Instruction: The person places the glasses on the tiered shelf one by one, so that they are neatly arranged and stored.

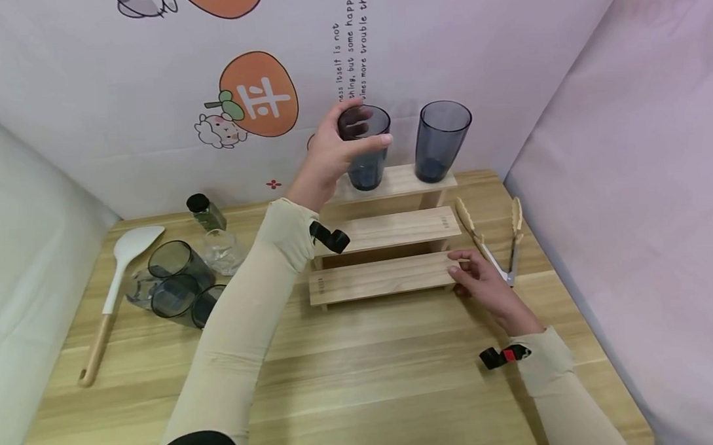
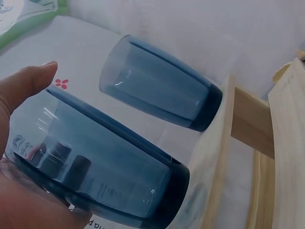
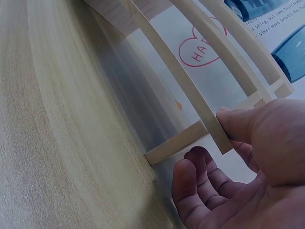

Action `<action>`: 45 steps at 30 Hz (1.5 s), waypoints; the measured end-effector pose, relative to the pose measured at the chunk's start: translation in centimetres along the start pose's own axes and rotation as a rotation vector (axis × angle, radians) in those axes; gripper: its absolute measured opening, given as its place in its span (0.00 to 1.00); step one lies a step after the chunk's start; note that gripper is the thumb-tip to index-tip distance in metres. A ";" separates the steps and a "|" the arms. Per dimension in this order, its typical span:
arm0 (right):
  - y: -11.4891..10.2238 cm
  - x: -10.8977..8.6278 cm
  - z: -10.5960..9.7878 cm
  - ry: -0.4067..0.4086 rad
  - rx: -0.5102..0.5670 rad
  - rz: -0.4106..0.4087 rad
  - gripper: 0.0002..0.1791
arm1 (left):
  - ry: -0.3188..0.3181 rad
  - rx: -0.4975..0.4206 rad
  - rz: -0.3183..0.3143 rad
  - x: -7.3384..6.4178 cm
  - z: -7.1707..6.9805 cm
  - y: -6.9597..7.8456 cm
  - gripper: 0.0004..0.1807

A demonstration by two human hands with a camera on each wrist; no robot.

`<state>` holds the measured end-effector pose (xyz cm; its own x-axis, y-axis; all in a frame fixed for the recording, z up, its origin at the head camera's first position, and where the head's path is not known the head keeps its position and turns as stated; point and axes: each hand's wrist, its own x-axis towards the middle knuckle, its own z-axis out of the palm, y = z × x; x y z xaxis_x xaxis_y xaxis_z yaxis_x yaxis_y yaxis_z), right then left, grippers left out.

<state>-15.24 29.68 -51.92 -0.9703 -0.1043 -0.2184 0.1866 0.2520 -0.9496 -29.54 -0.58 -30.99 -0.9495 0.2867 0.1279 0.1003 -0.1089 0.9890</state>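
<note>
A blue-tinted drinking glass [image 1: 367, 158] stands upright over the top step of a three-step wooden rack [image 1: 388, 280]. My left hand [image 1: 330, 148] holds it near the rim, thumb across the front and fingers behind the wall. In the left wrist view the base of this glass [image 2: 109, 167] is close to the top board. A second matching glass [image 1: 442, 141] stands to its right on the same step. My right hand [image 1: 485, 287] grips the right end of the lowest step, with the thumb on the board [image 3: 217, 136] and the other fingers curled below it.
At the left lie a white spatula [image 1: 113, 283] with a wooden handle, several dark glasses [image 1: 178, 281], a small clear glass [image 1: 222, 253] and a black-capped jar [image 1: 205, 211]. Tongs [image 1: 505, 263] lie right of the rack. A printed cloth [image 1: 152, 112] hangs behind.
</note>
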 end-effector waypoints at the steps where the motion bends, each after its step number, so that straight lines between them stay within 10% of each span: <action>1: 0.0 0.0 0.0 0.002 0.002 0.005 0.24 | -0.003 0.007 -0.005 0.1 0.2 -0.1 0.45; 18: 0.2 0.2 -0.1 0.001 -0.011 -0.014 0.24 | -0.016 0.065 -0.027 0.6 1.0 -1.1 0.51; 26: 0.3 0.2 0.0 -0.005 -0.009 -0.011 0.25 | 0.023 0.249 0.057 -1.6 -0.1 -0.5 0.61; 35: 0.3 0.2 0.2 0.004 -0.008 -0.007 0.25 | 0.079 0.433 0.116 -10.4 -5.6 -1.7 0.47; 45: 0.1 0.0 0.4 0.006 -0.026 -0.006 0.26 | 0.129 1.037 0.007 -23.8 -13.8 -5.5 0.47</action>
<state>-15.14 29.33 -52.07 -0.9723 -0.1004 -0.2109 0.1764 0.2765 -0.9447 -11.64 -19.93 -40.54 -0.9662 0.1788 0.1856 0.2544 0.7777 0.5749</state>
